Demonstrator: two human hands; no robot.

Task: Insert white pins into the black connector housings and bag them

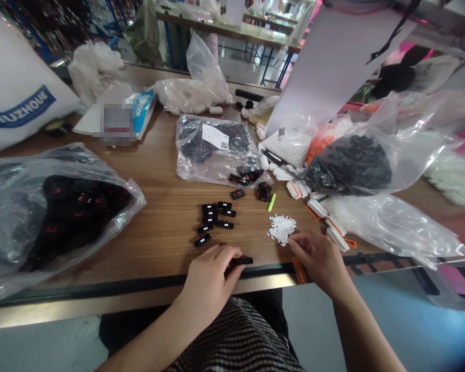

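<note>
Near the table's front edge, my left hand [216, 271] is closed around a black connector housing [243, 261], whose slotted end sticks out past the fingertips. My right hand [316, 258] is pinched at the lower right rim of a pile of small white plastic pins [282, 229]; whatever lies between its fingertips is hidden or too small to name. Several black connectors [210, 219] with paired white dots lie in a loose cluster beyond my left hand. One more connector [237, 194] lies a little farther back, beside a thin tool with a lime-green handle [272, 202].
A clear bag of black parts [217, 147] lies at the back middle, another bag [81, 206] at left. White and orange connectors [336, 232] line the right side by more plastic bags [395, 227]. A white sloping panel [325, 62] rises behind. The metal table edge [139, 299] runs in front.
</note>
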